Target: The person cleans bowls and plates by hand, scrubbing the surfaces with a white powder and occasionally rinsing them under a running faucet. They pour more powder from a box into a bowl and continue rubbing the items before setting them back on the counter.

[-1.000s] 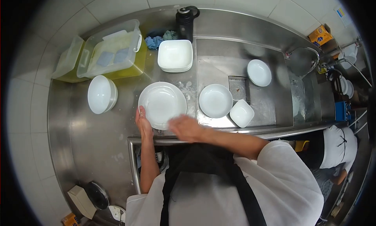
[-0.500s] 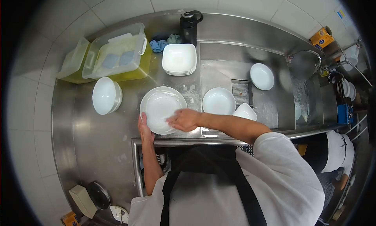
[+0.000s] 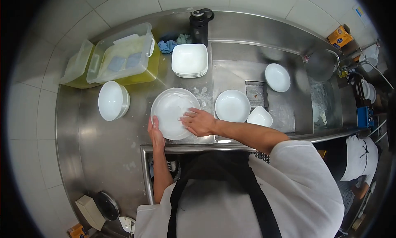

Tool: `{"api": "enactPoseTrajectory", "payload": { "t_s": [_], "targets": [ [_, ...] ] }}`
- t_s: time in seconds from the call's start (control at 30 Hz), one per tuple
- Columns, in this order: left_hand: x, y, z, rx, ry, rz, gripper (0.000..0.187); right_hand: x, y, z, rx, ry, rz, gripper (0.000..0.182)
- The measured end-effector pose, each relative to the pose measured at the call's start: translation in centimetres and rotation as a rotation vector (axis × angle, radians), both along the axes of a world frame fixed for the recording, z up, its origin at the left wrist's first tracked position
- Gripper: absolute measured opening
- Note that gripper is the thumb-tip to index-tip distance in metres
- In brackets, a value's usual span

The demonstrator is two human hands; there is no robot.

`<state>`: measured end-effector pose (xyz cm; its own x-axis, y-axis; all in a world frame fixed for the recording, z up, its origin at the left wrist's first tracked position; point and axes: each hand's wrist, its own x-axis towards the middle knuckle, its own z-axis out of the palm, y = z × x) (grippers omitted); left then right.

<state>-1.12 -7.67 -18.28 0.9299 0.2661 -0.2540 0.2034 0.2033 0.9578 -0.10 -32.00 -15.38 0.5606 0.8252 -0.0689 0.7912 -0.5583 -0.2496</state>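
Note:
A round white plate (image 3: 171,114) with streaks of foam inside sits at the counter's front edge. My left hand (image 3: 156,134) grips its lower left rim, thumb over the edge. Over the right part of the plate lies my right hand (image 3: 201,122), fingers spread and pointing left, touching the inner surface; no sponge shows under it. Behind the plate is a stack of square white dishes (image 3: 189,59). To its left, stacked white bowls (image 3: 110,101) lie tilted. A round white bowl (image 3: 232,106) and a small angular white dish (image 3: 260,116) are right of my right hand.
A tub of yellowish liquid (image 3: 121,58) stands at the back left, near blue cloths (image 3: 167,46) and a black bottle (image 3: 199,27). An oval white dish (image 3: 277,78) lies beyond the drain grate (image 3: 256,93). Water fills the right-hand sink (image 3: 324,110). Another person (image 3: 359,159) is at far right.
My right hand has gone from bunched fingers to spread ones on the plate, shifting slightly up. The plate sits a little further right in view, with my left hand still on its rim.

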Motion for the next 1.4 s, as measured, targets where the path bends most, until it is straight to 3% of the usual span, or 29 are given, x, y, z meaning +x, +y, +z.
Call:
{"api": "enactPoseTrajectory", "payload": {
  "t_s": [0.03, 0.1, 0.27, 0.33, 0.37, 0.4, 0.47, 0.53, 0.63, 0.73, 0.87, 0.93, 1.0, 1.03, 1.07, 1.13, 1.2, 1.23, 1.33, 1.37, 1.4],
  "targets": [
    [0.1, 0.2, 0.4, 0.0, -0.001, -0.01, 0.052, 0.3, 0.5, -1.4, 0.0, -0.001, -0.01, 0.047],
    [0.6, 0.6, 1.6, 0.201, -0.065, -0.009, 0.055, 1.7, 2.0, -3.7, 0.213, -0.373, -0.01, 0.05],
    [0.6, 0.8, 3.5, 0.331, -0.135, -0.123, 0.054, 6.9, 2.7, -0.9, 0.313, -0.546, 0.109, 0.057],
    [0.7, 0.7, 3.7, 0.367, -0.159, -0.147, 0.053, 4.4, 1.6, -2.3, 0.147, -0.314, -0.293, 0.061],
    [0.7, -0.2, 3.4, 0.328, -0.214, -0.046, 0.053, 2.2, 2.1, -5.1, 0.2, -0.289, -0.374, 0.063],
    [0.8, -0.9, 3.2, 0.287, -0.264, 0.051, 0.054, -0.4, 3.1, -5.8, 0.264, -0.254, -0.41, 0.064],
    [0.5, -1.8, 2.7, 0.155, -0.24, 0.091, 0.054, -4.2, 6.2, -3.6, 0.437, 0.186, -0.541, 0.058],
    [0.9, -2.2, 2.3, 0.03, -0.232, 0.118, 0.054, -5.9, 7.7, -1.0, 0.721, 0.482, -0.467, 0.052],
    [0.7, -2.4, 2.3, -0.12, -0.173, 0.175, 0.054, -4.5, 4.6, -1.6, 0.543, 0.418, -0.313, 0.048],
    [0.9, -3.7, 3.2, -0.316, -0.155, 0.184, 0.051, -0.6, 0.8, -2.9, 0.264, 0.112, -0.324, 0.048],
    [0.5, -4.3, 2.6, -0.339, -0.127, 0.117, 0.052, 3.9, 3.3, -2.2, 0.382, 0.057, -0.559, 0.051],
    [0.2, -4.6, 2.0, -0.354, -0.123, 0.082, 0.055, 4.7, 5.1, -3.4, 0.665, 0.217, -0.471, 0.056],
    [0.5, -4.7, 1.2, -0.396, -0.095, 0.128, 0.054, 2.3, 6.2, -3.4, 0.597, 0.479, -0.351, 0.059],
    [0.5, -4.4, 0.8, -0.395, -0.094, 0.128, 0.054, 1.1, 5.9, -2.6, 0.529, 0.647, -0.174, 0.059],
    [0.5, -3.8, 0.4, -0.478, -0.1, 0.099, 0.053, -1.2, 4.8, -0.7, 0.495, 0.672, -0.101, 0.057],
    [0.1, -3.3, 0.3, -0.56, -0.098, 0.08, 0.052, -1.8, 1.2, -0.4, 0.154, 0.386, -0.089, 0.055],
    [-0.2, -3.4, 0.7, -0.523, -0.05, 0.125, 0.049, -0.5, -0.1, -0.8, 0.089, 0.094, -0.2, 0.053],
    [-0.3, -3.6, 1.3, -0.52, -0.042, 0.111, 0.049, 0.5, 0.5, -1.4, 0.146, 0.074, -0.293, 0.057],
    [-0.4, -4.4, 1.5, -0.309, -0.108, 0.044, 0.049, 1.7, 5.0, -2.4, 0.37, 0.244, -0.502, 0.061],
    [-0.4, -4.2, 0.8, -0.274, -0.106, 0.083, 0.049, 0.5, 5.5, -2.6, 0.442, 0.269, -0.295, 0.062],
    [-0.1, -3.9, 0.4, -0.237, -0.107, 0.123, 0.049, -1.1, 5.3, -2.3, 0.455, 0.518, -0.225, 0.062]
  ]
}}
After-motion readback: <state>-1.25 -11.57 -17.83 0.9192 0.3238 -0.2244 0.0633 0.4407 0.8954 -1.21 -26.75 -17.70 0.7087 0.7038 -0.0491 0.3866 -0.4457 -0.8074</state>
